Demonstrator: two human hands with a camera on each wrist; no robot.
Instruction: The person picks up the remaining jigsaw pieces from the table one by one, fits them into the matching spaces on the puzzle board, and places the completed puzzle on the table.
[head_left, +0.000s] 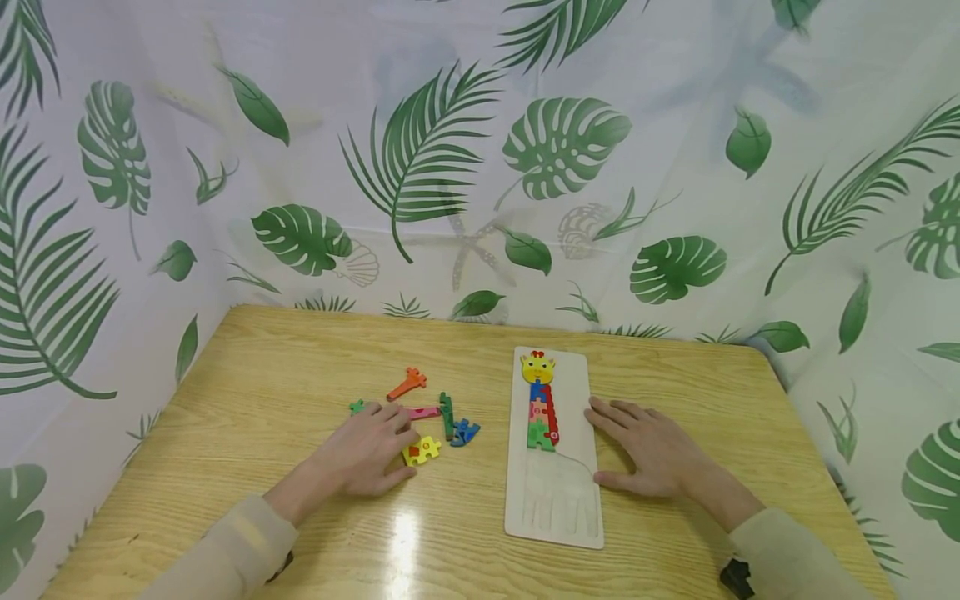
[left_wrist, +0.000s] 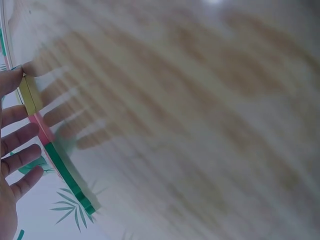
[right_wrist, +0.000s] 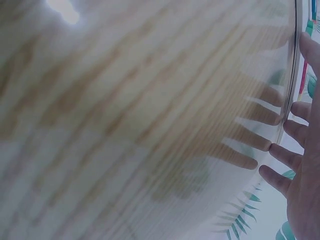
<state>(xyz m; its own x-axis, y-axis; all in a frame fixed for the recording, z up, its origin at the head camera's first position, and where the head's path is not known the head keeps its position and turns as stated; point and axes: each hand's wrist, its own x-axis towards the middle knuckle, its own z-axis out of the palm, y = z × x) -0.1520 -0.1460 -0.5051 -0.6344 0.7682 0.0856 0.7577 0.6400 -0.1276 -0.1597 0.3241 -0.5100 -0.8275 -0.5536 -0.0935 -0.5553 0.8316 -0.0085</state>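
A pale wooden giraffe puzzle board (head_left: 558,504) lies right of centre. Its upper part holds a yellow giraffe head (head_left: 537,369), blue, pink and green body pieces (head_left: 540,435) and a red mane strip (head_left: 553,417). My right hand (head_left: 651,450) rests on the table with its fingertips at the board's right edge, fingers spread. My left hand (head_left: 371,450) lies over loose pieces, fingers loosely extended. Beside its thumb and fingers is a yellow piece (head_left: 425,451); a pink piece (head_left: 425,412) and a light green piece (head_left: 357,407) are partly hidden by it.
An orange piece (head_left: 406,384) lies beyond my left hand. Between that hand and the board are a dark green piece (head_left: 447,416) and a blue piece (head_left: 465,432). A leaf-printed cloth (head_left: 465,167) hangs behind and beside the wooden table (head_left: 300,350).
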